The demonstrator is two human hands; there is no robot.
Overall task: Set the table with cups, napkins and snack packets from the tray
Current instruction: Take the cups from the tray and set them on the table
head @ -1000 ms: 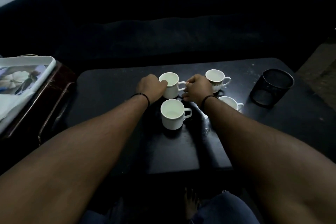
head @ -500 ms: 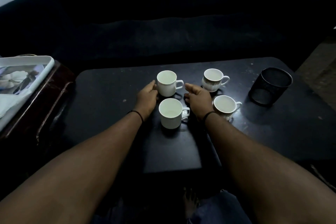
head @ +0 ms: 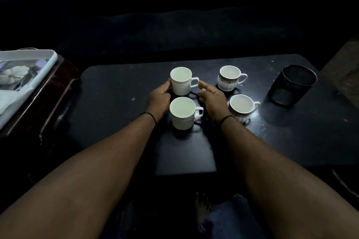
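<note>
Four cups stand upright on the black table (head: 116, 87). Two are plain white: a far one (head: 181, 82) and a near one (head: 182, 114). Two are patterned: a far one (head: 229, 79) and a near one (head: 241, 107). My left hand (head: 158, 99) lies left of the plain cups, its fingertips touching the far cup's side. My right hand (head: 211, 97) rests between the plain and patterned cups, fingers loosely extended toward the far plain cup's handle, holding nothing. The white tray (head: 52, 60) sits at the far left with a flower picture and white paper in it.
A black mesh holder (head: 292, 85) stands at the table's right end. The tray rests on a dark wooden stand (head: 48, 99). A dark sofa (head: 174, 25) runs behind the table. My foot and knee show below the table's near edge.
One second ago both hands were closed round the far plain cup and its handle. They have let go and drawn back toward me; the cup stays in place.
</note>
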